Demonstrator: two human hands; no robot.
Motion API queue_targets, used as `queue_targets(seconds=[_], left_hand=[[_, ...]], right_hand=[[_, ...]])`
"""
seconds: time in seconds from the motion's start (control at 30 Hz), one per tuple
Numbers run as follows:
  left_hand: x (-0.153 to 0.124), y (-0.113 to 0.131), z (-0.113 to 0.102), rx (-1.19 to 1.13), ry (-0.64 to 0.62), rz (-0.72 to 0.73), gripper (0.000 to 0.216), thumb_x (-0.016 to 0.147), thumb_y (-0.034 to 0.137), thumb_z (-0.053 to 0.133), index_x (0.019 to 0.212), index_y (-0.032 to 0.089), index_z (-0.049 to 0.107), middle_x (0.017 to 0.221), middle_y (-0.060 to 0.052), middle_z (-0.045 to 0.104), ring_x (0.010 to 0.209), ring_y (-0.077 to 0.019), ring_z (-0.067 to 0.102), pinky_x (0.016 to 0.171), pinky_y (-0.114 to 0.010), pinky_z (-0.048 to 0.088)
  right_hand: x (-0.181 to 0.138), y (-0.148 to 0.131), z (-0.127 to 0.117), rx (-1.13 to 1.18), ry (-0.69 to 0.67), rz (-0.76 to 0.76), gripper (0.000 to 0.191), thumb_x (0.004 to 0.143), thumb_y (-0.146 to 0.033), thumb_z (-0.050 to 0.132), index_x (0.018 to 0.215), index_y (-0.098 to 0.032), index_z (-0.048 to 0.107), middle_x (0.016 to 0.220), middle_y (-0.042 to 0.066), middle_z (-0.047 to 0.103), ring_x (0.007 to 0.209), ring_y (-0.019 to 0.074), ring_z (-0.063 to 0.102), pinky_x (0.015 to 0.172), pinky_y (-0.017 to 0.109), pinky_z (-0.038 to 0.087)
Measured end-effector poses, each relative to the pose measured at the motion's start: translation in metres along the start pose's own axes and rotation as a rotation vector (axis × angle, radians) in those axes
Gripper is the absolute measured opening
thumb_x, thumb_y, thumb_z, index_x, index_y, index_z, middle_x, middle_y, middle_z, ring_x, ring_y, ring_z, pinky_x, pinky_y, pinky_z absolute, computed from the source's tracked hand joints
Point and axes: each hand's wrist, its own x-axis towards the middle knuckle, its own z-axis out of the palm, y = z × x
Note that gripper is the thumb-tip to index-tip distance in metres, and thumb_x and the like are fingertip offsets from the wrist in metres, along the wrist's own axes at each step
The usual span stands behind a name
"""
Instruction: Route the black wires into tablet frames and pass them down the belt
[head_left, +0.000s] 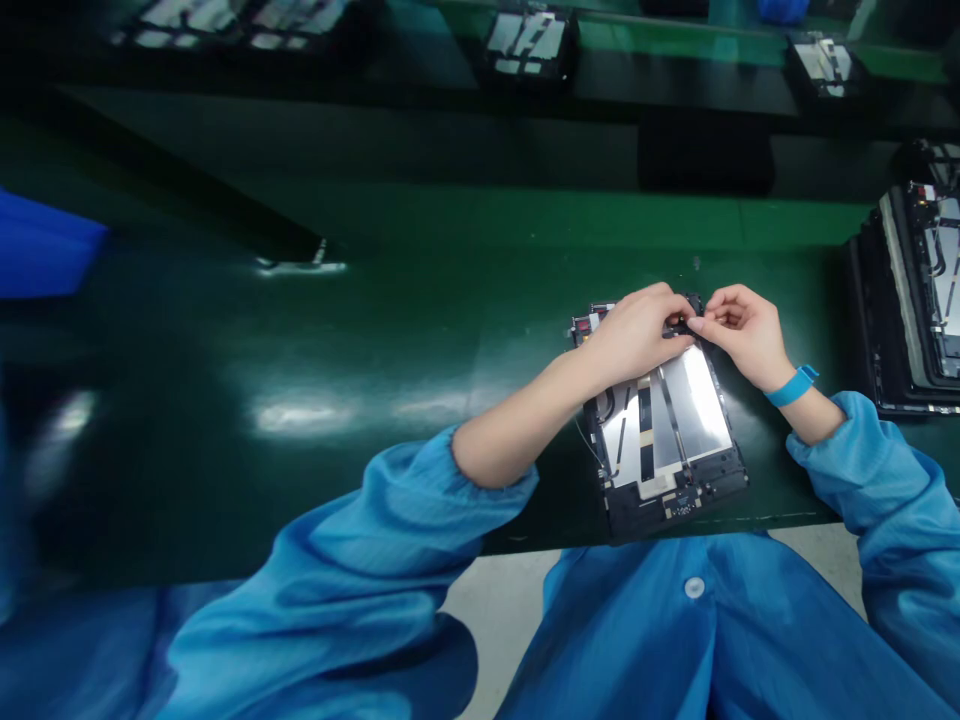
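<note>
An opened tablet chassis (664, 430) with silver plates and black frame lies on the green work surface (420, 330) near its front edge. My left hand (637, 330) rests over the chassis's far end, fingers curled. My right hand (742, 325) meets it there, fingertips pinched. Together they press or hold a small dark part (681, 322) at the top edge; I cannot make out what it is. A blue band (792, 386) sits on my right wrist. Both arms wear blue sleeves.
A stack of similar open tablet chassis (911, 300) stands at the right edge. More chassis (529, 42) lie on the far green bench. A blue object (45, 245) is at the left edge. The light floor (495, 600) shows below the table's front edge.
</note>
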Motion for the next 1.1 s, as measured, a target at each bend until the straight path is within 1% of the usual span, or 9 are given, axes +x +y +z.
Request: queue_targets(seconds=[0.07,0.13,0.23,0.33,0.43,0.53,0.63,0.9,1.1], left_hand=[[0.000,-0.002,0.002,-0.045,0.020,0.013,0.016,0.090,0.026,0.063,0.090,0.017,0.076,0.090,-0.007,0.071,0.085,-0.0224,0.066,0.079,-0.033,0.049],[-0.001,-0.004,0.004,-0.051,0.066,-0.047,0.017,0.091,0.026,0.062,0.084,0.017,0.074,0.085,-0.006,0.070,0.081,-0.0214,0.065,0.079,-0.034,0.048],[-0.004,-0.003,0.005,-0.019,0.113,-0.161,0.014,0.088,0.024,0.064,0.084,0.017,0.075,0.086,-0.006,0.073,0.082,-0.0229,0.066,0.082,-0.036,0.050],[-0.006,0.000,0.005,0.001,0.101,-0.219,0.015,0.087,0.021,0.062,0.087,0.017,0.076,0.093,-0.009,0.076,0.087,-0.0250,0.068,0.085,-0.038,0.052],[-0.006,0.003,0.004,-0.001,0.072,-0.241,0.016,0.086,0.019,0.061,0.087,0.016,0.077,0.096,-0.010,0.078,0.088,-0.0259,0.069,0.086,-0.039,0.053],[-0.005,0.004,0.002,-0.004,0.053,-0.241,0.016,0.086,0.019,0.060,0.086,0.017,0.077,0.094,-0.009,0.077,0.087,-0.0260,0.070,0.086,-0.039,0.054],[-0.005,0.004,0.002,-0.015,0.054,-0.248,0.016,0.087,0.019,0.061,0.087,0.016,0.077,0.091,-0.009,0.077,0.086,-0.0260,0.070,0.087,-0.039,0.054],[-0.006,-0.001,0.003,-0.027,0.075,-0.232,0.015,0.087,0.021,0.063,0.085,0.016,0.077,0.087,-0.008,0.076,0.083,-0.0247,0.069,0.086,-0.038,0.054],[-0.006,-0.003,0.006,-0.059,0.108,-0.231,0.016,0.087,0.024,0.064,0.084,0.018,0.078,0.083,-0.007,0.075,0.081,-0.0247,0.069,0.084,-0.038,0.054]], right_hand=[[0.004,0.000,0.003,0.007,-0.022,-0.017,0.049,0.066,-0.050,0.095,0.088,-0.023,0.060,0.076,-0.004,0.065,0.073,0.0136,0.065,0.070,0.029,0.055],[0.007,0.002,0.004,0.008,-0.033,-0.020,0.045,0.070,-0.047,0.092,0.091,-0.024,0.061,0.080,-0.003,0.065,0.076,0.0137,0.065,0.073,0.030,0.056],[0.009,0.005,0.003,-0.036,-0.081,0.009,0.035,0.070,-0.034,0.086,0.093,-0.023,0.063,0.081,-0.003,0.064,0.071,0.0112,0.059,0.067,0.027,0.050],[0.009,0.006,0.000,-0.068,-0.127,0.027,0.032,0.065,-0.026,0.081,0.091,-0.021,0.064,0.079,-0.005,0.061,0.068,0.0094,0.054,0.065,0.027,0.045],[0.010,0.005,-0.001,-0.051,-0.129,0.052,0.034,0.064,-0.027,0.084,0.090,-0.021,0.065,0.078,-0.005,0.060,0.069,0.0101,0.054,0.067,0.027,0.044],[0.011,0.003,-0.003,-0.025,-0.142,0.092,0.038,0.061,-0.030,0.089,0.090,-0.020,0.065,0.077,-0.005,0.059,0.071,0.0107,0.054,0.067,0.027,0.044],[0.012,0.003,-0.003,-0.032,-0.160,0.100,0.040,0.061,-0.032,0.091,0.090,-0.020,0.065,0.076,-0.005,0.058,0.071,0.0111,0.054,0.068,0.028,0.044],[0.012,-0.002,0.000,-0.147,-0.172,0.064,0.029,0.065,-0.028,0.081,0.086,-0.021,0.062,0.075,-0.005,0.057,0.069,0.0107,0.053,0.066,0.028,0.045],[0.012,-0.004,-0.003,-0.065,-0.189,0.117,0.042,0.062,-0.036,0.091,0.089,-0.021,0.062,0.077,-0.005,0.059,0.071,0.0112,0.055,0.069,0.028,0.049]])
